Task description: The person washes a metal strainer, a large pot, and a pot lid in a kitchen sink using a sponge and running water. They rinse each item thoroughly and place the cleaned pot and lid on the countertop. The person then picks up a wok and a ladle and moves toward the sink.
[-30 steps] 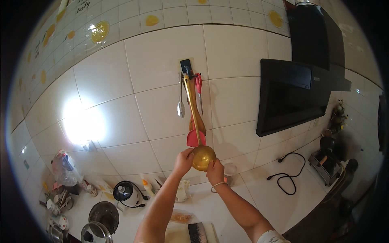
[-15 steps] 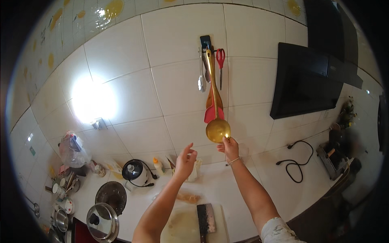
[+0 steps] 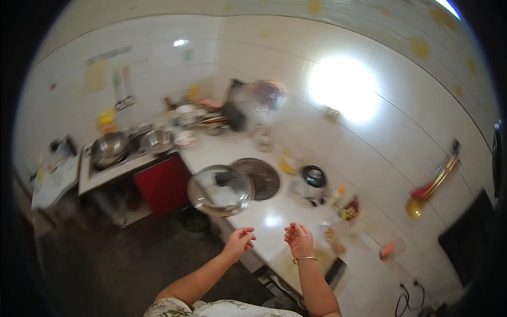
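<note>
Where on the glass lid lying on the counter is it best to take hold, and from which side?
Best by the dark knob on top of the glass lid, coming from above. The lid lies dome-up on the white counter, so its knob faces upward. Both the left hand and right hand are empty.

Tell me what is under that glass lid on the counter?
The glass lid sits at the counter edge, beside a dark round plate. Through the blurred glass only pale counter and a dark knob show; whether a pan sits beneath cannot be told.

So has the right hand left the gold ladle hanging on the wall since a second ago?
Yes. The right hand is off the gold ladle and now sits empty, low over the counter, left of it.
</note>
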